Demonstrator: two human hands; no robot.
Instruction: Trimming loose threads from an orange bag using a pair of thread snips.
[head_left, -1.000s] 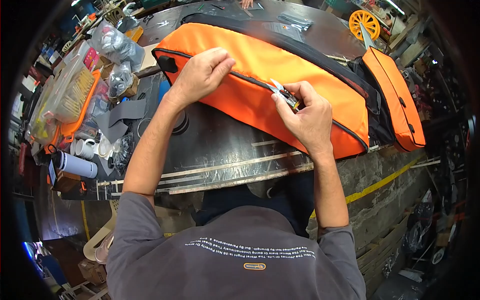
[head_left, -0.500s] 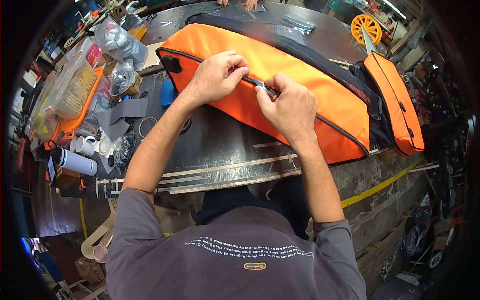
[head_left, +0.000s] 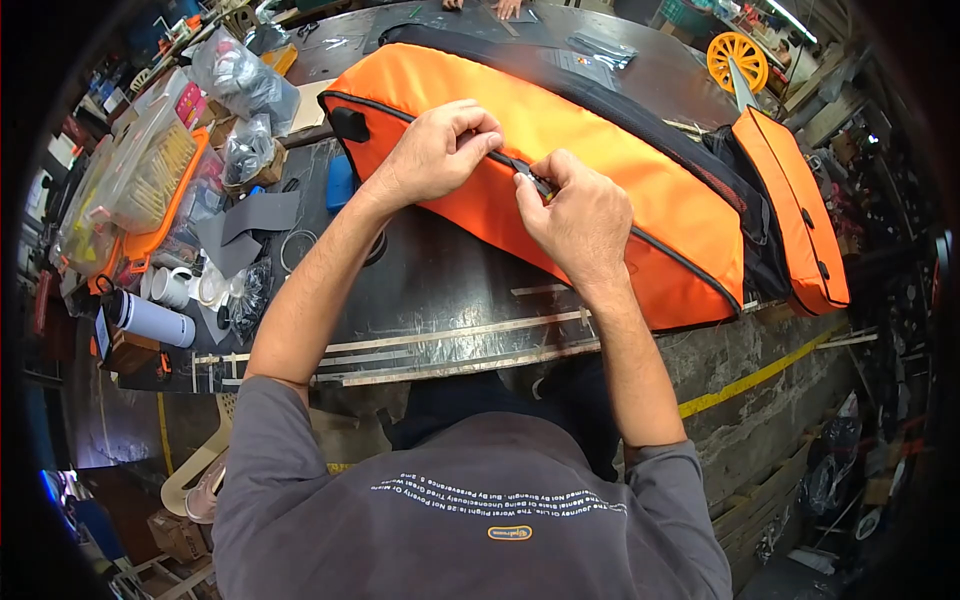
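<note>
A large orange bag (head_left: pixel 640 180) with black piping (head_left: pixel 685 262) along its edge lies across the table. My left hand (head_left: pixel 440 155) is closed, thumb and fingers pinching the piping near the middle of the bag's front edge. Just to its right, my right hand (head_left: pixel 582 215) wraps round a small hand tool (head_left: pixel 541 186), perhaps a snipper or small pliers. Most of this tool is hidden in my fist; its dark tip meets the piping between my hands. A black mesh panel (head_left: pixel 640 130) runs along the bag's far side.
A smaller orange case (head_left: pixel 790 210) stands right of the bag, near a yellow wheel (head_left: pixel 737 62). At the left sit plastic boxes (head_left: pixel 150 180), grey fabric scraps (head_left: pixel 245 230), a white mug (head_left: pixel 172 288) and a bottle (head_left: pixel 150 318). Another person's hands (head_left: pixel 507 9) rest at the table's far edge.
The tool's shiny tip shows less than before, as it seems to have turned slightly at the piping. Both hands stay nearly in place. The view has shifted a little.
</note>
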